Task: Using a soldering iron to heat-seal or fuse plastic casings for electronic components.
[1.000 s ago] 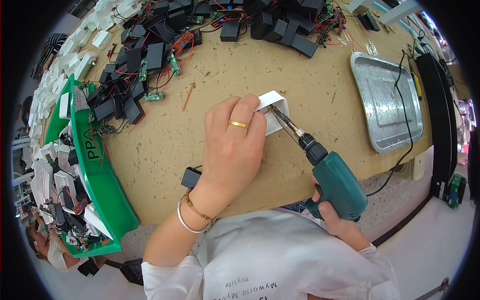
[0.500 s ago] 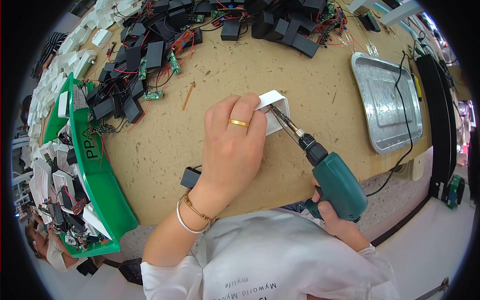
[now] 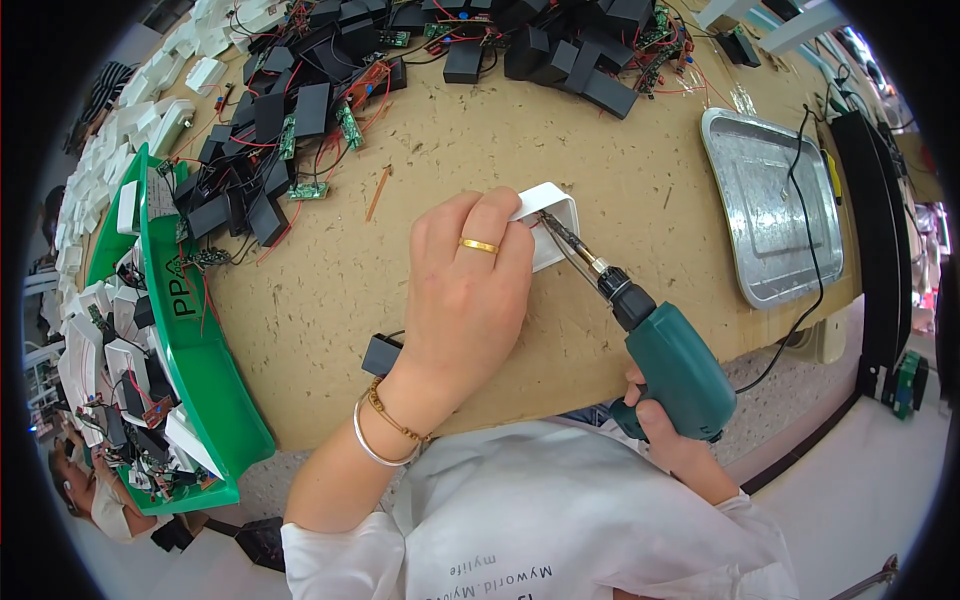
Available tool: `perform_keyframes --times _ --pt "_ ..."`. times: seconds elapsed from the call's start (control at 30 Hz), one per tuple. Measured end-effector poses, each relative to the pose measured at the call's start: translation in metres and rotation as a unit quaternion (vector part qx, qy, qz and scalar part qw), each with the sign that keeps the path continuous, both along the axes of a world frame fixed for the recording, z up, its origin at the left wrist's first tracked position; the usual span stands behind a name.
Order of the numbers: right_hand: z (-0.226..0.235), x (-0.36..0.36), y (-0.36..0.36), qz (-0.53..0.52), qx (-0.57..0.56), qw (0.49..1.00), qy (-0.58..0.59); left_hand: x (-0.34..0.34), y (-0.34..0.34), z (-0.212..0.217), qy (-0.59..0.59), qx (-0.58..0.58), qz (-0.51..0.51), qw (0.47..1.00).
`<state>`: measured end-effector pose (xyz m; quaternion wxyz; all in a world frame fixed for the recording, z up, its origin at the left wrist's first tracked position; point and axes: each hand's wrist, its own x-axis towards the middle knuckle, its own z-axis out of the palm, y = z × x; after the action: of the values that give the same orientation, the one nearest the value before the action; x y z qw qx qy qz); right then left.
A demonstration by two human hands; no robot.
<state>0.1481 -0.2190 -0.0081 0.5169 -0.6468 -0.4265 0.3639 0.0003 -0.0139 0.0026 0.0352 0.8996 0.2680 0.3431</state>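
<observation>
My left hand (image 3: 465,290), with a gold ring and two bracelets, lies over a small white plastic casing (image 3: 553,215) on the chipboard table (image 3: 330,290) and holds it down. My right hand (image 3: 668,437) grips the handle of a green electric screwdriver (image 3: 672,366). Its metal bit points up and left into the open casing. A small black box (image 3: 381,354) with a wire lies beside my left wrist.
A green bin (image 3: 200,360) of white casings and parts stands at the left table edge. Black boxes, circuit boards and red wires (image 3: 300,110) are heaped along the far side. A metal tray (image 3: 770,205) lies at the right, with a black cable (image 3: 800,320) running past it.
</observation>
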Motion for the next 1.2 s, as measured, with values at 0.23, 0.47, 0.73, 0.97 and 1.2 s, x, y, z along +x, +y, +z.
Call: perform_keyframes --times 0.23,0.47,0.73,0.97,1.2 --pt "0.003 0.0 0.002 0.028 -0.045 0.998 -0.023 0.0 -0.001 0.002 0.003 -0.008 0.005 1.0" --pt "0.002 -0.001 0.005 -0.006 -0.005 0.999 0.031 0.0 -0.001 0.001 -0.002 -0.015 0.01 1.0" --pt "-0.008 0.009 -0.016 0.04 0.02 0.999 0.003 0.0 0.0 0.0 0.0 -0.007 0.004 1.0" --pt "-0.005 0.005 -0.01 0.043 0.066 0.993 0.083 0.0 0.0 -0.001 -0.006 0.002 0.0 1.0" --pt "-0.004 0.007 -0.007 0.026 0.04 0.997 0.066 -0.002 0.0 0.01 -0.003 0.001 0.03 1.0"
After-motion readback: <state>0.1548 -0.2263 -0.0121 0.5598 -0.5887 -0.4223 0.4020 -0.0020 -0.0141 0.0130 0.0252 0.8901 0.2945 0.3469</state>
